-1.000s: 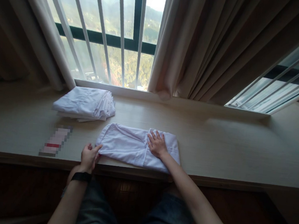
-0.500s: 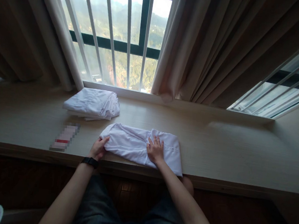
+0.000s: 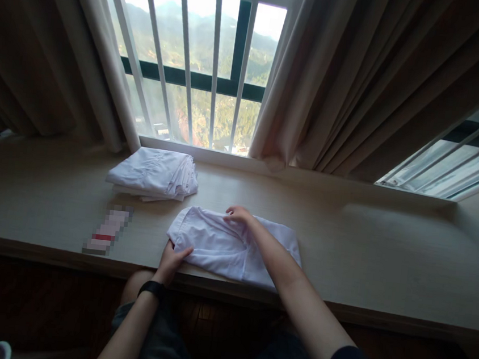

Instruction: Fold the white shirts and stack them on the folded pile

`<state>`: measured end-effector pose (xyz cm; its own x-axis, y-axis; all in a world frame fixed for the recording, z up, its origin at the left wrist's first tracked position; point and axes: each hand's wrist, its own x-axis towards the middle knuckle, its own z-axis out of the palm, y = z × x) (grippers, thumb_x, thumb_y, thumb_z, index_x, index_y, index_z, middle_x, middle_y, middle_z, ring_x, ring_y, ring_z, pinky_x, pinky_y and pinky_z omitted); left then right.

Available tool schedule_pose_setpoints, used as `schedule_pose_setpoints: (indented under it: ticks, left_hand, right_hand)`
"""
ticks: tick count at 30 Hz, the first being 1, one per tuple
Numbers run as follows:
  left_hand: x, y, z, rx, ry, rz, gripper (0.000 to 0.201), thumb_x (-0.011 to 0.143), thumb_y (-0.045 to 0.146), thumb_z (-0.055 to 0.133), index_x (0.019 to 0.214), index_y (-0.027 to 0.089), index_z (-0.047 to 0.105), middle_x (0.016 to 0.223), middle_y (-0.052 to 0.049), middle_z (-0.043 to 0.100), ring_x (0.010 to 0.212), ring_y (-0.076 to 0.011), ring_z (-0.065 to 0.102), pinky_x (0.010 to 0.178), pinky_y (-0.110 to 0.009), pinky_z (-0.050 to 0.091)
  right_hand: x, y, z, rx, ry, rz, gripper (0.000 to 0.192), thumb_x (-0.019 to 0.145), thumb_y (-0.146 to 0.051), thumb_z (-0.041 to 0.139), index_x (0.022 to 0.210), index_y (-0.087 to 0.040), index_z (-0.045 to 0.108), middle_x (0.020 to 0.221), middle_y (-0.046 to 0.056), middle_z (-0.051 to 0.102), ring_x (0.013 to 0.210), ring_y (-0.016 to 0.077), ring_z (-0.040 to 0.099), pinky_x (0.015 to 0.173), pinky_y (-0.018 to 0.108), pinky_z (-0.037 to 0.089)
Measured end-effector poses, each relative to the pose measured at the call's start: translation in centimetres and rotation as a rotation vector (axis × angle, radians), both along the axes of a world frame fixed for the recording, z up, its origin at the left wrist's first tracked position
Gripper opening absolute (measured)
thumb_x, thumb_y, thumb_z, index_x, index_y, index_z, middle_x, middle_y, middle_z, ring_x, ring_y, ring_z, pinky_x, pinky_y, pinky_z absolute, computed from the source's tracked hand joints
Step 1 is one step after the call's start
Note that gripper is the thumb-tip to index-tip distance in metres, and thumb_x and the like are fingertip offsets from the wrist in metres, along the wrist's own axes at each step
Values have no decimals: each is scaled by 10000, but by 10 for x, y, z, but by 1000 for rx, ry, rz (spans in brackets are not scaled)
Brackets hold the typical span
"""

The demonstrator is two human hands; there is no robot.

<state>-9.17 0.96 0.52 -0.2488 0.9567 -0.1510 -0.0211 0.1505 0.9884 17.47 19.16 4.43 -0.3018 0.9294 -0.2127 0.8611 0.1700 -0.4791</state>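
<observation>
Left hand (image 3: 172, 258) pinches the near-left corner of the white garment (image 3: 219, 246), fingers curled over the cloth edge, thumb side toward the fabric; a dark band sits on that wrist. Right hand (image 3: 238, 213) reaches across the garment to its far edge, fingers bent down onto the top hem; whether it actually grips the cloth or only presses it, cannot tell from here. Right forearm lies diagonally over the right half of the fabric.

Garment: partly folded, lying flat on the pale wooden ledge (image 3: 385, 257), close to the ledge's front lip, roughly centre of the view. Left end rounded, right end squared off.

Behind and left of it, apart from it: a stack of folded white cloth (image 3: 154, 174), up against the window frame. Left of the garment, near the front lip: a small flat item (image 3: 107, 237), blurred out, red stripe showing.

Barred window (image 3: 199, 72) behind, hills outside. Beige curtains (image 3: 339, 81) hang to the ledge on both sides.
</observation>
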Motion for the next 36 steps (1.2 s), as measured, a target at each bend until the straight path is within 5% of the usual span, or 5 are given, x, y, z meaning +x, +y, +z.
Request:
schedule_pose_setpoints:
  ticks: [4,11,16,26,36]
  left_hand:
    - [-2,-1,1,32,-35,-37,690,670,343,866,1272,176,571,1301,-145,650,1168,-288,648,1014,-435,508]
    - [1,0,2,26,-134,-55,787,643,345,871,1318,167,507,1282,-145,659,1159,-274,651,1029,-397,498]
    - [4,2,-1,-20,-222,3,657,668,365,820,1237,174,554,1177,-114,691,1046,-256,682,888,-362,566]
    - [6,3,-4,-96,-418,56,528,743,352,767,1207,223,550,1137,-60,651,917,-182,678,745,-308,612]
    - [5,3,0,-95,-420,42,560,719,404,798,1183,211,549,1159,-78,639,925,-188,673,738,-297,602]
  right_hand:
    - [-3,9,-9,-31,-22,3,165,705,-325,799,810,-198,781,760,2,738,711,174,659,647,213,431]
    - [-19,-17,-25,206,-48,-146,416,1011,-435,418,1262,-208,660,1246,129,681,1140,228,617,966,295,425]
    - [-30,-24,-35,443,-125,161,485,1043,-472,322,1486,-342,469,1592,30,389,1474,252,312,1199,450,217]
    - [-58,-16,-36,392,-182,193,642,1037,-559,196,1604,-257,218,1665,35,183,1552,271,72,1224,583,43]
    - [-90,-8,-28,164,-115,240,631,1029,-556,245,1599,-284,238,1655,14,229,1544,245,139,1238,510,94]
